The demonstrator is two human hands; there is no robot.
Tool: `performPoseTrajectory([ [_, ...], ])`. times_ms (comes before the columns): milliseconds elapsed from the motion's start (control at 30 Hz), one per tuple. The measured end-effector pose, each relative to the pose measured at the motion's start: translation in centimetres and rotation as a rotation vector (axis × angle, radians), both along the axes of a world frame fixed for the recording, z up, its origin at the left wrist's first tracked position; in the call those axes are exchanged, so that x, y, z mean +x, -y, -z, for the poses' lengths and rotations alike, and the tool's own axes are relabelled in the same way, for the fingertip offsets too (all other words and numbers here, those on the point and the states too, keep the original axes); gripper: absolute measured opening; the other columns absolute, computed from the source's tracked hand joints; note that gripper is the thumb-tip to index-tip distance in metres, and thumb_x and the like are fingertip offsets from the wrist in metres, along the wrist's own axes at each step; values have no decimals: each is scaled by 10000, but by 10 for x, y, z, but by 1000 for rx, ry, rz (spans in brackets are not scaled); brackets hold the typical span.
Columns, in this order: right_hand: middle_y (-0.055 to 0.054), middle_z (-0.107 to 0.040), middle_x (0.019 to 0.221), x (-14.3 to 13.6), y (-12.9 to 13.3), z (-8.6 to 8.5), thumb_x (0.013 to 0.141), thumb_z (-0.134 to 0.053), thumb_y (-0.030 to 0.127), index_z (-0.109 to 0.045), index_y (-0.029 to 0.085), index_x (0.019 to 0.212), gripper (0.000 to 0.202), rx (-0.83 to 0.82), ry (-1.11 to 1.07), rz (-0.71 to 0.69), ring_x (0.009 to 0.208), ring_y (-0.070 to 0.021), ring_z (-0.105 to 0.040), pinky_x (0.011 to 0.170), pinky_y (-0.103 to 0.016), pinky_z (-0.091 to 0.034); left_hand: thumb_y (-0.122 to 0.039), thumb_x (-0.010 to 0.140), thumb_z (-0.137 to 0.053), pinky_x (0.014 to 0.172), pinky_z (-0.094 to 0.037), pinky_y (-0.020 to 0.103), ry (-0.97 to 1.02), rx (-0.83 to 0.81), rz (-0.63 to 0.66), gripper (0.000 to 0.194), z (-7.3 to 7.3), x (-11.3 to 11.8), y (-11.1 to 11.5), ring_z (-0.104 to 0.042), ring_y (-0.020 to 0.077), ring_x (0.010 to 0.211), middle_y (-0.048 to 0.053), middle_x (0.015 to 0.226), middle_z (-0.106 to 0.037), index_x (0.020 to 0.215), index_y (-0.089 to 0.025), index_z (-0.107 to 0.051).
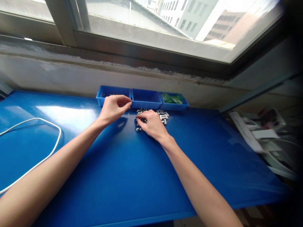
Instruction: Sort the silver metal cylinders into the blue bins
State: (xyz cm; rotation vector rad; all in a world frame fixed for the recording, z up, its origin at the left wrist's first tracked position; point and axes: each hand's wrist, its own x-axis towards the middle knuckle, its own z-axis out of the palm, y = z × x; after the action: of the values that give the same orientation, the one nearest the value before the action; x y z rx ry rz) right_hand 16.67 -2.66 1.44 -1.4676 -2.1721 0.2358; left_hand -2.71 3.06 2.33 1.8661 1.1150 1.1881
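My left hand (115, 108) is raised in front of the blue bins, thumb and fingertips pinched together. Whatever it holds is too small to make out. My right hand (152, 124) rests over a pile of small metal parts, its thumb and forefinger closed at the pile's left side; what sits between them I cannot make out. Short silvery cylinders (163, 116) lie to the right of the hand. Small round metal pieces (139, 129) show at its left. Part of the pile is hidden under the fingers.
Three joined blue bins stand against the wall: the left bin (101, 101) has small brownish pieces, the middle bin (146, 105) shows its floor, and the right bin (181, 107) holds green plastic (172, 99). A white cable (58, 138) loops across the blue table (132, 183) at left.
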Motion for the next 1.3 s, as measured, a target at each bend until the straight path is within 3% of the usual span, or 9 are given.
performPoseTrajectory([
  [167,-83,-769,1061,4,5,-7,979,-549,213,-757,189,1086,235,18,-11,-52,966,-235,-648,903,-375,-488,-376,828,-674,734,-571,257,-108,-7,118,265,4,0,0,-739,210,802,65,863,-784,912,-147,-777],
  [267,-92,-742,1119,8,15,-12,960,-607,298,-720,188,1171,264,21,-23,-92,1030,-247,-641,940,-384,-496,-376,837,-660,720,-567,252,-138,-16,149,268,4,0,1,-738,206,791,60,845,-781,919,-150,-779],
  [433,-80,-735,1007,14,21,-10,904,-642,202,-753,212,1048,182,0,44,-225,989,-244,-643,945,-397,-509,-388,839,-652,700,-565,248,-171,-18,144,275,4,1,2,-734,200,767,52,822,-779,921,-159,-782],
  [600,-62,-735,929,13,19,-4,905,-602,145,-759,195,965,175,-30,-53,-188,867,-200,-677,833,-333,-534,-374,849,-649,708,-559,249,-191,-6,157,255,4,2,2,-732,196,759,47,817,-779,909,-166,-783],
  [700,-40,-750,876,14,18,-4,886,-641,177,-767,200,931,136,-53,-181,-112,719,-165,-670,718,-304,-540,-368,849,-652,714,-556,250,-194,2,169,244,4,2,3,-732,193,757,45,825,-780,898,-168,-783],
  [833,-40,-777,883,17,15,-1,840,-716,265,-776,214,870,84,-83,-442,24,755,-188,-718,726,-316,-577,-379,849,-651,715,-561,247,-197,-16,214,259,3,2,4,-739,196,785,44,858,-785,932,-172,-782],
  [1033,-49,-777,859,18,12,1,713,-840,437,-754,197,888,309,-270,-968,103,809,-216,-743,799,-353,-611,-420,835,-697,818,-584,278,-119,-75,414,356,-4,8,14,-742,211,873,61,952,-785,1081,-170,-760],
  [1133,-22,-758,837,15,13,0,686,-865,424,-731,205,877,320,-324,-1105,93,760,-178,-725,787,-329,-607,-432,816,-737,847,-592,296,-19,-103,467,382,-7,13,21,-741,218,891,74,977,-781,1082,-157,-750],
  [1300,-10,-744,866,13,14,3,693,-858,448,-664,209,867,353,-355,-1160,108,771,-168,-717,787,-319,-602,-458,792,-768,821,-593,300,72,-109,407,335,-10,16,24,-732,209,836,73,918,-776,939,-157,-763],
])
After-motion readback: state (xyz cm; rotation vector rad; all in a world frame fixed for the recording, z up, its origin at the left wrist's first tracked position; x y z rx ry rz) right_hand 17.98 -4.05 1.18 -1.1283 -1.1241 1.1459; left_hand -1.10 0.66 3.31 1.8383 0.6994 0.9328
